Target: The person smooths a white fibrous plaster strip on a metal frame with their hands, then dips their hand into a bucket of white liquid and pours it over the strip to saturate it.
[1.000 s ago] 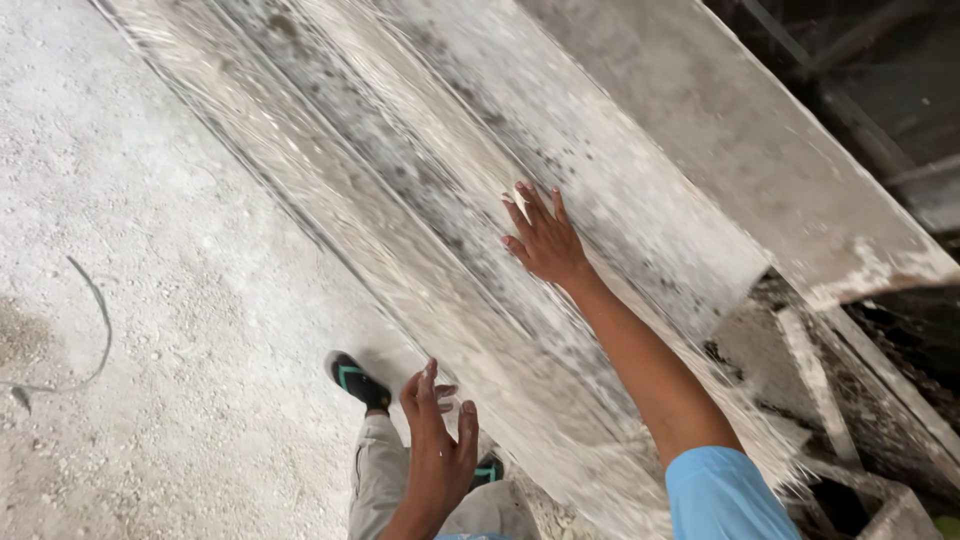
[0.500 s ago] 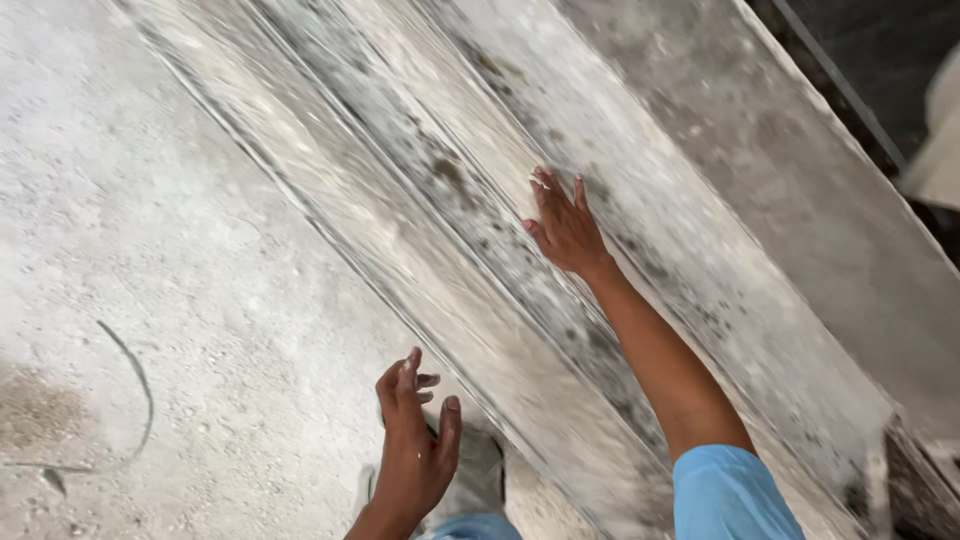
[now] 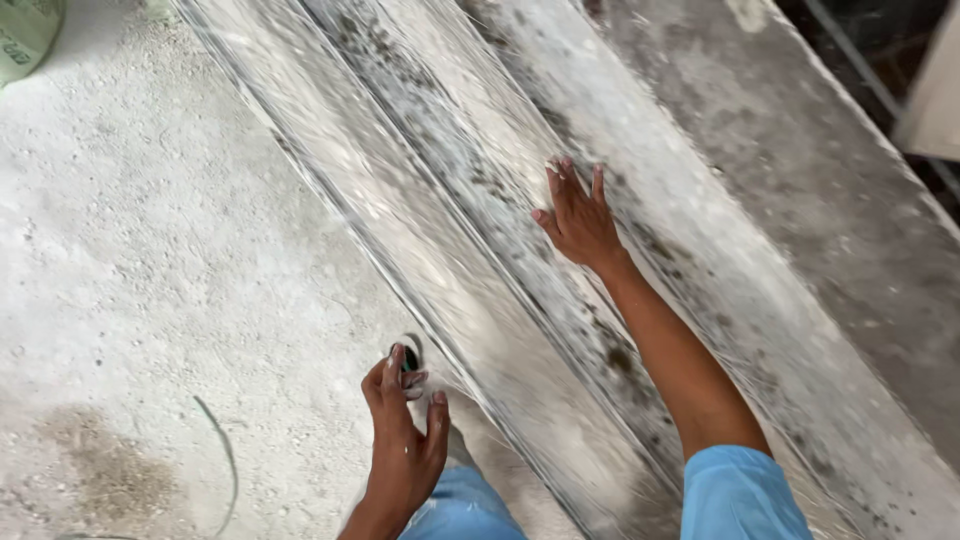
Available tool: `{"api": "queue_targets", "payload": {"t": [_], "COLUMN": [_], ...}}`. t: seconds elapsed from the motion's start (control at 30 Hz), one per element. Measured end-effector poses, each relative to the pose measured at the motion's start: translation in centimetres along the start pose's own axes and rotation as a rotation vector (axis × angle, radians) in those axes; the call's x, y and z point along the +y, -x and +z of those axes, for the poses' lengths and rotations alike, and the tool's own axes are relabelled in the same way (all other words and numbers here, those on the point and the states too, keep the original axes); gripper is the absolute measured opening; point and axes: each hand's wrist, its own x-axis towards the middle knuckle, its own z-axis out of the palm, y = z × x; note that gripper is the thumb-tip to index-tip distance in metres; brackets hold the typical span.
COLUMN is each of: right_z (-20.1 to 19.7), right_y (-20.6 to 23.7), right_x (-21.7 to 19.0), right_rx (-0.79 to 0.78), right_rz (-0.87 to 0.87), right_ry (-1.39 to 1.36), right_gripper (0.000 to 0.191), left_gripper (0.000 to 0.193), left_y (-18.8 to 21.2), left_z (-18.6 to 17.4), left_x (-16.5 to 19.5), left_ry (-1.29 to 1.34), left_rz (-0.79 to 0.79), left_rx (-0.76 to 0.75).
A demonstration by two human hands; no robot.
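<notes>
Long grey boards, dusty and stained with dark specks, lie stacked in a diagonal run from upper left to lower right. My right hand rests flat on the top of one board, fingers spread, holding nothing. My left hand hovers empty with fingers apart above the floor, just left of the boards' lower edge and over my foot.
A dusty pale concrete floor fills the left side. A thin bent wire lies on it at lower left. A green sack corner shows at top left. Beyond the boards at top right is a dark gap.
The view has shifted along the boards. My right hand stays flat on the board. My left hand has stayed raised and open near my leg.
</notes>
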Motion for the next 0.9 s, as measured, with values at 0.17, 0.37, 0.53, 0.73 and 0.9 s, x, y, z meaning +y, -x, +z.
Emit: {"api": "queue_targets", "payload": {"t": [0.17,0.37,0.53,0.73,0.9], "right_z": [1.2,3.6,6.1,7.7,9.1], "right_y": [-13.9,-28.1,-40.4,-56.4,-68.9], "right_x": [-2.6,-4.5,-4.6,-6.3,-8.4], "right_rx": [0.018,-0.011,-0.047,-0.048,-0.048], "right_rz": [0.033,0.092,0.111,0.086,0.106], "right_ry": [-0.012,-0.006,-0.013,0.015,-0.016], "right_gripper": [0.075,0.077,0.077,0.078,0.077], "left_gripper": [0.068,0.068,0.069,0.068,0.066], "left_y": [-11.8,-23.8,-35.0,-51.0,-61.5], "left_z": [-7.1,-11.7,-15.7,-22.2,-28.2], "left_x": [0.3,-1.7,-5.6,-10.5,-13.4], "left_ry": [-0.01,0.035,0.099,0.187,0.128], "left_rz": [-0.042,-0.049,-0.011,-0.051,-0.047], "left_rx": [-0.024,-0.004,-0.059,-0.187,-0.121]}}
